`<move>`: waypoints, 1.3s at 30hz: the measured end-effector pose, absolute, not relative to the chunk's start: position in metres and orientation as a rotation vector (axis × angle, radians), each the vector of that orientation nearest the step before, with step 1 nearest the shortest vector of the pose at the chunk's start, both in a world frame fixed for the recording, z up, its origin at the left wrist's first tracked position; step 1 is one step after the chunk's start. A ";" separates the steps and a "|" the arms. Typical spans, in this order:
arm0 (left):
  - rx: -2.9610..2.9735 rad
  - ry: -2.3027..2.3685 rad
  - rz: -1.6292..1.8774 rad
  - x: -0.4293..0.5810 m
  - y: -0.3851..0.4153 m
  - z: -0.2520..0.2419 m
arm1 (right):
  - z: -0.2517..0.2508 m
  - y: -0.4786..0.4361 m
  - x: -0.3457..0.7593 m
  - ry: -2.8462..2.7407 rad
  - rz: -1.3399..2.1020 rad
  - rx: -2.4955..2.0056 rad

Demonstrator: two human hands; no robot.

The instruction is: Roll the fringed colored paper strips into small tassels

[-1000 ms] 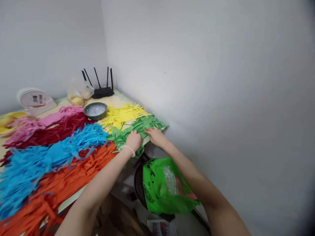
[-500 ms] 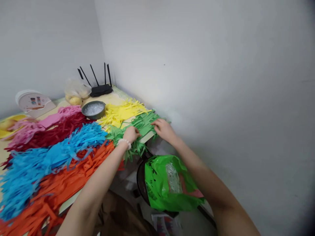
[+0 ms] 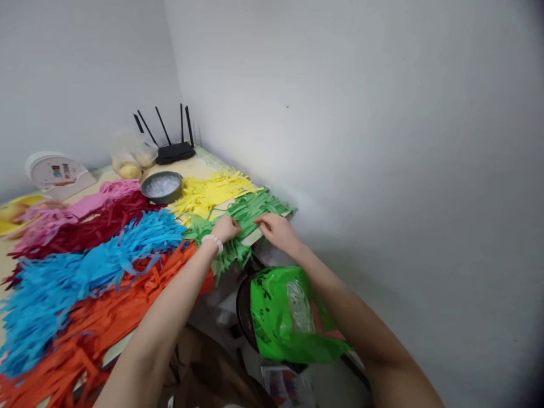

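A sheet of green fringed paper [image 3: 254,205] lies at the table's right corner, its cut strips spreading out on both sides. My left hand [image 3: 225,228], with a white bracelet at the wrist, is closed in a pinch on the sheet's near left part. Farther right, my right hand [image 3: 278,231] has its thumb and fingertips together at the sheet's near edge, closed on the paper. Beyond it lies yellow fringed paper [image 3: 212,190]. Orange fringed paper [image 3: 123,314] and blue fringed paper [image 3: 97,266] stretch out to the left.
Dark red [image 3: 102,226] and pink fringed paper [image 3: 91,207] lie farther back. Behind stand a grey bowl [image 3: 162,198] of clear pieces, a bagged yellow fruit [image 3: 130,170] and a black router [image 3: 175,153]. A green plastic bag [image 3: 276,334] rests on a stool below the corner. The wall rises close on the right.
My right hand has shifted slightly left along the green paper, and its fingers have drawn together. My left hand stays at nearly the same spot.
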State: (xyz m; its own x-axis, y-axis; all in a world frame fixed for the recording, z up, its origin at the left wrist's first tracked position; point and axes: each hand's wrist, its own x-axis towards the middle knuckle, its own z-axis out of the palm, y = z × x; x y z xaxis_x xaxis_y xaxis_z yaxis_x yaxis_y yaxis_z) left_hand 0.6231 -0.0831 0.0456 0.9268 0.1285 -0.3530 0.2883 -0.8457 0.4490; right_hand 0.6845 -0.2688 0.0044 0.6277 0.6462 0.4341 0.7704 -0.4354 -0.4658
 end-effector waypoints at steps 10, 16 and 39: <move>2.658 0.366 -0.132 0.618 -0.083 0.037 | -0.016 -0.244 0.661 -1.278 -0.136 -2.318; 2.751 0.361 0.034 0.611 -0.092 0.037 | -0.019 -0.233 0.657 -1.306 -0.110 -2.400; 2.495 0.364 0.951 0.581 -0.043 0.104 | -0.024 -0.170 0.688 -0.886 -0.009 -2.335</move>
State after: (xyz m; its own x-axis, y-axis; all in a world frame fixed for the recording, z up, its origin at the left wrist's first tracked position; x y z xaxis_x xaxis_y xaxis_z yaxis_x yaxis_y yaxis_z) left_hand 0.5812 -0.0435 0.1040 0.7284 0.3900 0.5634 0.0851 -0.8673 0.4904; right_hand 0.6876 -0.1702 -0.0236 0.7737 0.5945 0.2191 0.5989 -0.5733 -0.5592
